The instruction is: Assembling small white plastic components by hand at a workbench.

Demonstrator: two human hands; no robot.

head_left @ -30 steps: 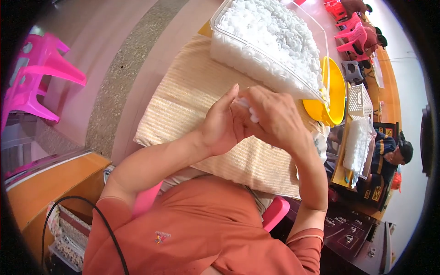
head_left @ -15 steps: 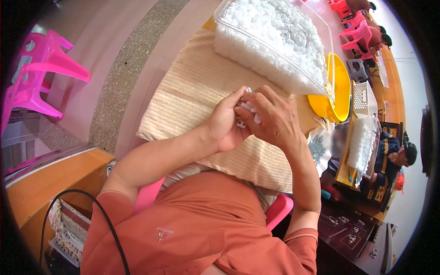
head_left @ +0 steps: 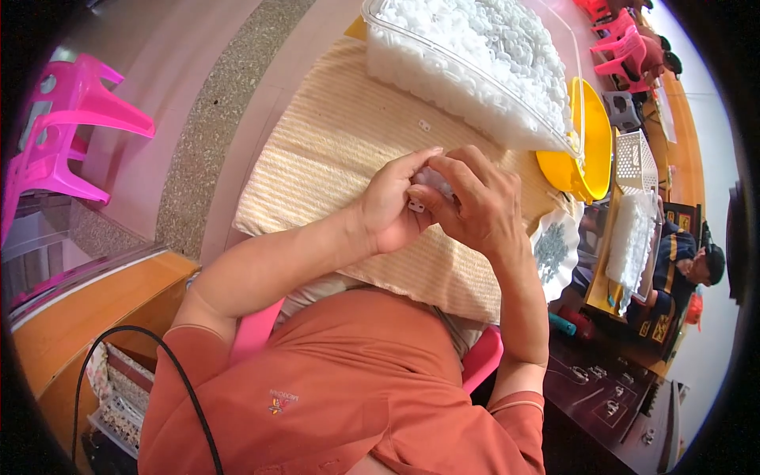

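Note:
Above the striped towel, my left hand (head_left: 388,207) is cupped around several small white plastic pieces (head_left: 431,180). My right hand (head_left: 481,199) closes over the same pieces from the right, its fingers bent and its thumb pressed against them. One piece with two dark holes peeks out below the right thumb. On the cream-striped towel (head_left: 317,150) a single white plastic piece (head_left: 424,125) lies beyond my hands. A large clear bin (head_left: 443,99) heaped with white pieces stands at the towel's far side. How many pieces sit between my palms is hidden.
Right of the bin sits a yellow basin (head_left: 590,142). A white scalloped dish (head_left: 560,245) with small grey bits lies nearer, by my right forearm. Pink stools (head_left: 87,119) stand at left. A co-worker (head_left: 689,265) sits at far right beside another white-filled bin (head_left: 629,237).
A white plastic piece now lies on the towel beyond my hands, where none showed before. My right fingers have closed further over the pieces, and fewer are visible.

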